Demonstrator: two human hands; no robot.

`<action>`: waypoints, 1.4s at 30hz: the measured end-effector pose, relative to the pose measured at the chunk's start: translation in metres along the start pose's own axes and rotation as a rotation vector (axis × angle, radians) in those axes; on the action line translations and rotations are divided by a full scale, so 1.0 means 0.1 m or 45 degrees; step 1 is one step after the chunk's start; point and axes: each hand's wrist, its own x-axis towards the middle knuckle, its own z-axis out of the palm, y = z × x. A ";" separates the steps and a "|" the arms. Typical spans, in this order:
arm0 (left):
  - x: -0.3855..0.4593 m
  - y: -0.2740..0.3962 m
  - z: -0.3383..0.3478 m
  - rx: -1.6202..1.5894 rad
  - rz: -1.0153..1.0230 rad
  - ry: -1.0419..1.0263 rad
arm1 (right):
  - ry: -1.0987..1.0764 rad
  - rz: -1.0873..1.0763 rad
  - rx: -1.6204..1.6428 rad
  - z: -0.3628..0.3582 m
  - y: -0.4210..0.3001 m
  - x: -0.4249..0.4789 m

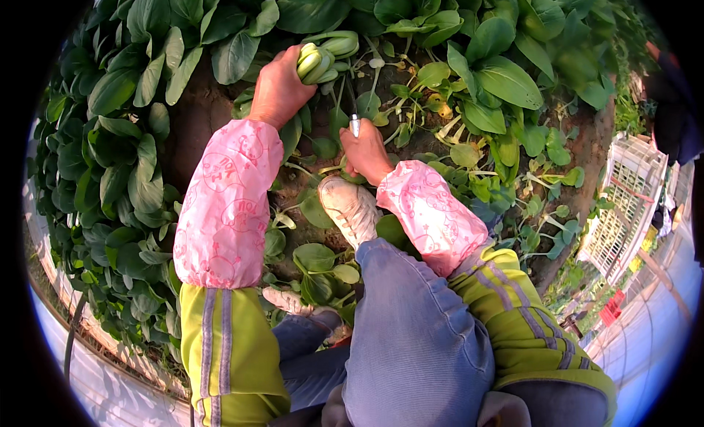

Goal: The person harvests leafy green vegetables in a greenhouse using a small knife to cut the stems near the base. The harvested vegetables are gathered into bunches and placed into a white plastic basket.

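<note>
My left hand point(283, 88) is closed around a pale green bok choy point(316, 64), its cut-looking stem end turned to the right. A second bok choy base point(341, 44) lies right behind it; whether my hand holds that one too is unclear. My right hand point(366, 152) grips a bladed tool by its handle, which is hidden in my fist. Its silver ferrule point(355, 124) shows above the thumb, and a thin dark blade point(352, 94) points towards the bok choy. Pink patterned sleeve covers point(228, 207) are on both forearms.
Dense bok choy plants point(121, 152) grow on the left and far side. Loose and yellowing leaves point(465, 154) litter the soil by my right hand. My shoe point(347, 207) is just below that hand. At far right are a white plastic crate point(657, 176) and a person point(674, 102).
</note>
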 end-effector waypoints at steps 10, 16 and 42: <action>-0.35 0.33 -0.86 -0.132 -0.021 -0.112 | 0.216 -0.503 -0.685 -0.36 0.42 -0.23; -1.00 0.43 -1.64 -0.513 -0.199 -0.117 | 0.138 -0.631 -0.978 -0.42 0.40 -0.36; -3.64 1.56 -3.10 -1.973 0.201 0.710 | -1.085 -1.743 -0.064 0.97 -2.71 -3.63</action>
